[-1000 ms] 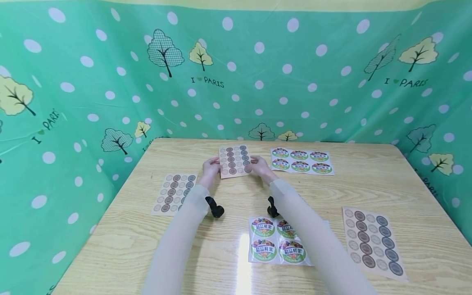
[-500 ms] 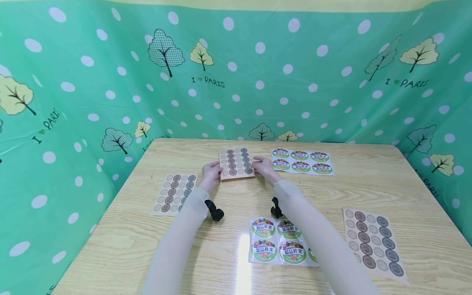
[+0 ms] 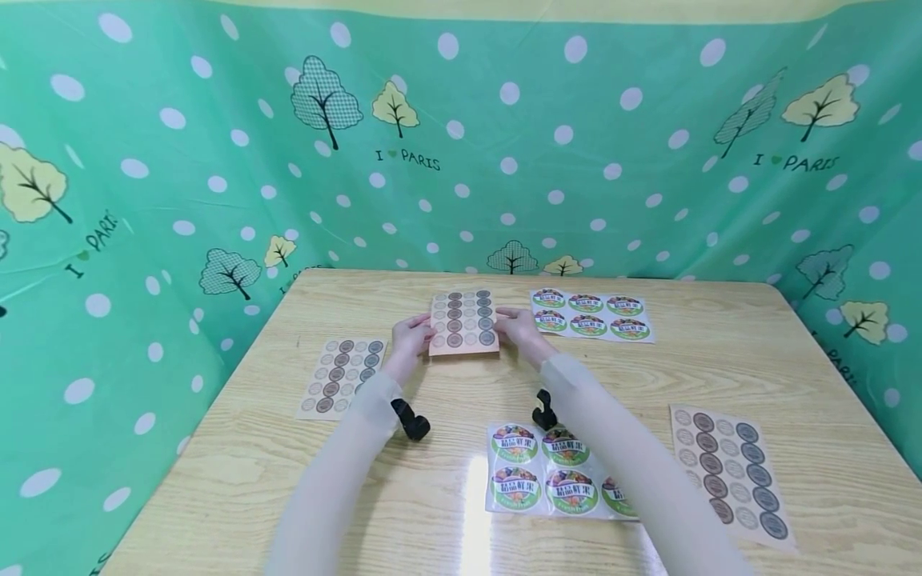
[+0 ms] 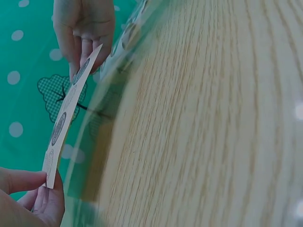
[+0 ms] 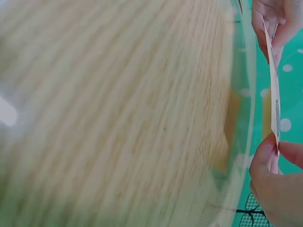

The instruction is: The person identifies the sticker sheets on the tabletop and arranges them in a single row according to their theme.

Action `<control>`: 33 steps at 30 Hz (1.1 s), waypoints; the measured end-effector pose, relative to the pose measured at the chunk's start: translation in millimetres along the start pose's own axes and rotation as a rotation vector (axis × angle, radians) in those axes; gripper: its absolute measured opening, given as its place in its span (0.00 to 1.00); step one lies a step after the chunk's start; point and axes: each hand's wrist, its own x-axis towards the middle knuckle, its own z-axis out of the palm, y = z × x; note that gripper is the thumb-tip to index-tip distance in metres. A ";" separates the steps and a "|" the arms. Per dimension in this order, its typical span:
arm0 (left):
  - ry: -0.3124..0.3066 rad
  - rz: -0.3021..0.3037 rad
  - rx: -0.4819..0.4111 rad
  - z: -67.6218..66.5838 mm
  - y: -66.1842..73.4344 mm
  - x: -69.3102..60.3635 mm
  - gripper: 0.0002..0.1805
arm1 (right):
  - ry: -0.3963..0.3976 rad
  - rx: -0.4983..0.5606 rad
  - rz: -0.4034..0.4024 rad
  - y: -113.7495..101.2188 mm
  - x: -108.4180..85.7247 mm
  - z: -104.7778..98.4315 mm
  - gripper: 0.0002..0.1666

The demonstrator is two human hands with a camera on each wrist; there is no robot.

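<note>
A tan sticker sheet [image 3: 464, 324] with rows of round brown and grey stickers is held up off the table between both hands, near the far edge. My left hand [image 3: 412, 340] pinches its left side between thumb and fingers, as the left wrist view shows on the sheet [image 4: 66, 118]. On the opposite side my right hand [image 3: 522, 330] pinches the right edge; in the right wrist view thumb and fingers meet on the sheet [image 5: 274, 94]. The sheet is seen nearly edge-on in both wrist views.
Another round-sticker sheet [image 3: 338, 376] lies at the left, and one [image 3: 731, 472] at the right. A fruit-label sheet [image 3: 587, 316] lies at the back right; a second [image 3: 540, 464] lies in front, partly under the right forearm. A green curtain [image 3: 461, 192] borders the table [image 3: 238, 480].
The held sticker sheet has tipped and come slightly nearer the person. My right hand has shifted a little right, from over the sheet's face to its edge; the left still grips the left side.
</note>
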 end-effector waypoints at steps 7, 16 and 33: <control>-0.010 0.030 0.040 -5.7 -1.0 -4.6 0.23 | -0.033 0.069 0.022 -1.2 -11.0 -0.8 0.30; -0.057 0.046 0.067 -17.9 3.3 -17.0 0.24 | -0.035 0.121 0.058 -2.0 -24.3 1.9 0.30; -0.089 0.081 0.121 -50.8 -25.0 -2.1 0.25 | -0.066 0.151 0.044 4.9 -50.1 16.9 0.31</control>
